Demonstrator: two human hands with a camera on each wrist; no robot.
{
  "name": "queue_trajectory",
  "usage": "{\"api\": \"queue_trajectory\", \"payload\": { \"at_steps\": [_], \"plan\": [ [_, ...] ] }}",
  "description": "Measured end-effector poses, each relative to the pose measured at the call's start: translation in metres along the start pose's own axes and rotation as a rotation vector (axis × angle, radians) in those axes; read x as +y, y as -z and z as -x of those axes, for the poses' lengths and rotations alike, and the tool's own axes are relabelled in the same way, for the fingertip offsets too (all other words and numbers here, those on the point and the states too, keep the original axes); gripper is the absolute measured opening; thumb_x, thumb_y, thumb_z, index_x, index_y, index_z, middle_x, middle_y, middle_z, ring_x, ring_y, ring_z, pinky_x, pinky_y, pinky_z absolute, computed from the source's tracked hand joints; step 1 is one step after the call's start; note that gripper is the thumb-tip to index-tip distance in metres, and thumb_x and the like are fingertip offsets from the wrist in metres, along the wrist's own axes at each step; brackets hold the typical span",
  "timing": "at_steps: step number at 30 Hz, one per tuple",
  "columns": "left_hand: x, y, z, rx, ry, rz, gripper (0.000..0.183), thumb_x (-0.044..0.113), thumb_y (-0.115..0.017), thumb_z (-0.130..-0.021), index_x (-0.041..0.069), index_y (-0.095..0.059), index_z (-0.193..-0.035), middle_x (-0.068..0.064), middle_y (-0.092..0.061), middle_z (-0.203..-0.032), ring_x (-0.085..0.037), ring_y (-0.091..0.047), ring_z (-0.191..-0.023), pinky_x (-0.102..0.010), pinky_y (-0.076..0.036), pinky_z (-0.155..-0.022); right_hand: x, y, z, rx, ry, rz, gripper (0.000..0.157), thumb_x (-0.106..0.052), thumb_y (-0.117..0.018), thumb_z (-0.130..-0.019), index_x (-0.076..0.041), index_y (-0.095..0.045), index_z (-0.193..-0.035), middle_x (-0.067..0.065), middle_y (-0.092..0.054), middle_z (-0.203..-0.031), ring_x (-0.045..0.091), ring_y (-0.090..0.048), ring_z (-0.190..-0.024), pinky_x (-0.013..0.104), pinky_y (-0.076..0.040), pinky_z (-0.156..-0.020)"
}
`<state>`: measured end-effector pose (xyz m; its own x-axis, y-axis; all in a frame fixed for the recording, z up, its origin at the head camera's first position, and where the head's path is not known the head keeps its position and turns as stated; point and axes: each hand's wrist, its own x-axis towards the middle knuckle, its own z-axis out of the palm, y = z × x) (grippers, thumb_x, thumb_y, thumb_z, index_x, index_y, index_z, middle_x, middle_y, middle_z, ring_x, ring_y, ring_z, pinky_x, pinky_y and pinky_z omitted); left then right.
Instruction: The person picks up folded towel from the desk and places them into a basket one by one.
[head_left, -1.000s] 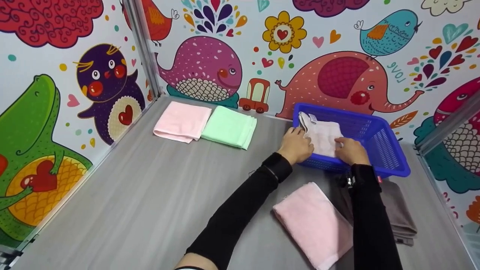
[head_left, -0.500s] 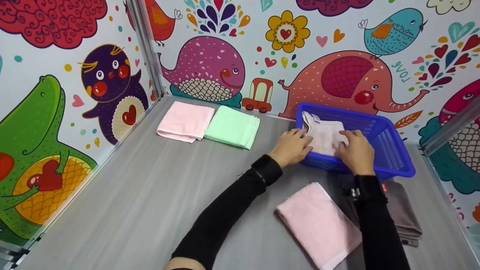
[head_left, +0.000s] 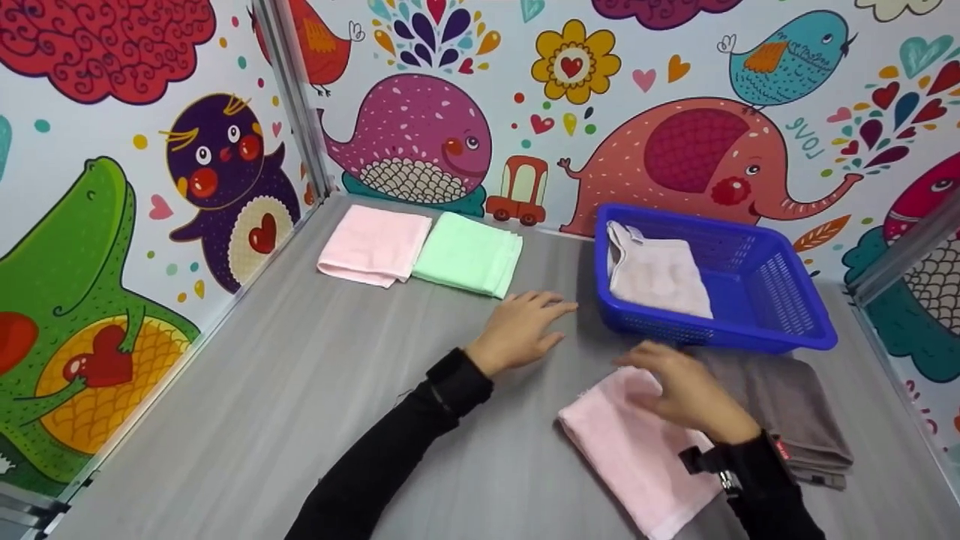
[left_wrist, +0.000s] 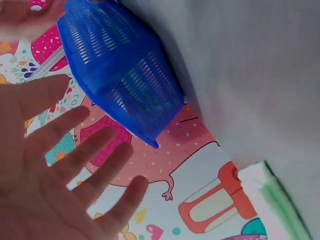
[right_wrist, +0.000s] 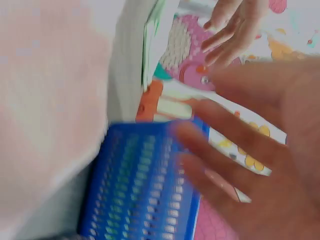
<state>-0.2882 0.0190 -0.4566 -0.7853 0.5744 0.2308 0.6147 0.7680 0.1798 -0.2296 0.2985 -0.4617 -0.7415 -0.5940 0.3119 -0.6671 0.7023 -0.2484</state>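
My left hand hovers over the grey table left of the blue basket, its fingers spread and holding nothing, as the left wrist view shows too. Over the upper part of a folded pink towel in front of the basket is my right hand, fingers extended and slightly blurred. In the right wrist view that pink towel fills the left side, close to the hand. The blue plastic basket holds a folded pale pink towel against its left end, one corner turned up.
A folded grey-brown towel lies right of the pink one, partly behind the right hand and wrist. At the back left, a light pink towel and a mint green towel lie side by side. Cartoon-printed panels border the table.
Both hands have let go of the pale pink towel in the basket. The left hand has drawn back to the left, while the right came down toward the pink towel in front.
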Motion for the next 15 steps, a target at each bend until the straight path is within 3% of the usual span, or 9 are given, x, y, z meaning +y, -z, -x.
{"api": "queue_trajectory", "payload": {
  "at_steps": [3, 7, 11, 15],
  "plan": [
    [-0.002, -0.002, 0.010, -0.002, 0.003, 0.006, 0.049, 0.037, -0.063, -0.103, 0.028, -0.056, -0.150, 0.001, -0.060, -0.147, -0.020, -0.056, -0.137, -0.043, -0.047, -0.110, -0.003, -0.007, 0.006, -0.175, -0.017, -0.014, 0.062, -0.011, -0.091, -0.069, -0.012, -0.072, -0.128, 0.005, -0.071, -0.125, 0.031, -0.065, -0.117, 0.054, -0.055, -0.094],
    [-0.002, -0.005, 0.015, -0.009, 0.003, 0.006, 0.048, 0.035, -0.065, -0.102, 0.027, -0.057, -0.149, 0.001, -0.062, -0.145, -0.020, -0.057, -0.136, -0.044, -0.050, -0.105, 0.002, -0.014, 0.009, -0.282, -0.061, -0.027, 0.067, -0.013, -0.093, -0.066, -0.014, -0.072, -0.130, 0.010, -0.069, -0.132, 0.038, -0.061, -0.124, 0.059, -0.053, -0.096],
    [-0.003, -0.005, 0.014, -0.015, 0.006, 0.014, 0.048, 0.034, -0.066, -0.101, 0.026, -0.058, -0.148, 0.001, -0.062, -0.145, -0.020, -0.057, -0.135, -0.044, -0.050, -0.105, 0.010, -0.018, 0.008, -0.292, -0.084, -0.051, 0.063, -0.016, -0.093, -0.069, -0.011, -0.073, -0.128, 0.015, -0.069, -0.132, 0.042, -0.061, -0.122, 0.059, -0.053, -0.094],
    [-0.006, -0.004, 0.013, -0.029, 0.010, 0.029, 0.047, 0.033, -0.066, -0.101, 0.025, -0.060, -0.147, 0.000, -0.064, -0.142, -0.021, -0.060, -0.132, -0.044, -0.052, -0.104, 0.013, -0.022, 0.003, -0.218, -0.136, 0.001, 0.058, -0.020, -0.090, -0.075, -0.005, -0.072, -0.129, 0.019, -0.072, -0.121, 0.043, -0.064, -0.115, 0.058, -0.054, -0.094]
  ]
}}
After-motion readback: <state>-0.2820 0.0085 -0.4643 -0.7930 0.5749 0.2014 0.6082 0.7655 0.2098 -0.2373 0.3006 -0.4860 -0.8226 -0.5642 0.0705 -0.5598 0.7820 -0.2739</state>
